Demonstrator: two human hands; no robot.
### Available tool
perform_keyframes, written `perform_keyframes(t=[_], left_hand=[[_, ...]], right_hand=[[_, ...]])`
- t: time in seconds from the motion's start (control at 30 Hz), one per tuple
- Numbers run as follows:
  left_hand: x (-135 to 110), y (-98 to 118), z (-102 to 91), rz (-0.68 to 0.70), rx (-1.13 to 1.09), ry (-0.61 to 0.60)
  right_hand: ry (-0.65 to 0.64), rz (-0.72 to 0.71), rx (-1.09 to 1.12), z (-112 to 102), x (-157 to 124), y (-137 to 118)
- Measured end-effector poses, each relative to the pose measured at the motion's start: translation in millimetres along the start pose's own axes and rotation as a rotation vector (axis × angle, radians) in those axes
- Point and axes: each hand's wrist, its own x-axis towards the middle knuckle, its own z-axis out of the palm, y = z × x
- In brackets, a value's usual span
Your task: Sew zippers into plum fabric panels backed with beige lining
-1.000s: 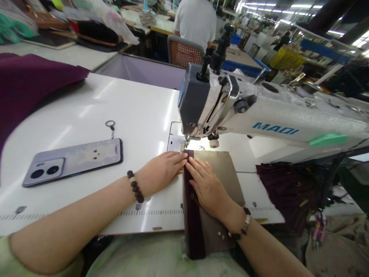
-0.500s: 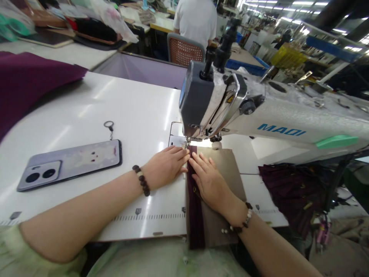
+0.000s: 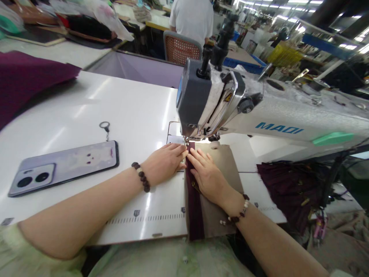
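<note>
A beige fabric panel (image 3: 225, 169) lies under the needle area of the sewing machine (image 3: 201, 104), and a dark maroon zipper strip (image 3: 193, 207) runs along its left side. My left hand (image 3: 165, 162) rests flat at the strip's left edge, fingertips close to the presser foot (image 3: 187, 141). On the strip and panel, just right of it, my right hand (image 3: 209, 175) presses down with fingers stretched out. A small metal zipper pull (image 3: 195, 186) shows beside the right palm. The fingertips of both hands nearly meet in front of the foot.
A phone (image 3: 66, 165) with a key ring (image 3: 104, 125) lies on the white table (image 3: 135, 100) at left. Maroon cloth (image 3: 31, 80) covers the far left corner. Bunched maroon zippers (image 3: 291, 192) hang at right. A person (image 3: 191, 23) sits beyond the machine.
The panel and zipper strip have slid slightly away from me, under the foot; their near end sits higher in view. Both hands keep their flat pose. The whole view has shifted a little.
</note>
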Motion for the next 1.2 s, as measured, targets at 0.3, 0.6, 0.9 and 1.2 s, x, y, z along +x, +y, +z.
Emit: perform_keyframes(t=[0.3,0.6,0.9,1.2], left_hand=[[-51.6,56.6,-9.8,0.099,-0.143,0.089],[-75.0,101.9,-5.0,0.242,-0.213,0.32],[-69.5,107.0,-6.1,0.287,-0.189,0.379],[-70.0,108.3,-5.2,0.232,-0.204,0.388]], right_hand=[[0.014,-0.032,-0.1,-2.3,-1.2,-0.8],[0.018,-0.012,-0.028,-0.1,-2.2,1.8],[0.006,-0.022,-0.048,-1.2,-2.5,2.7],[-0.012,-0.019,-0.059,-1.7,-1.8,1.1]])
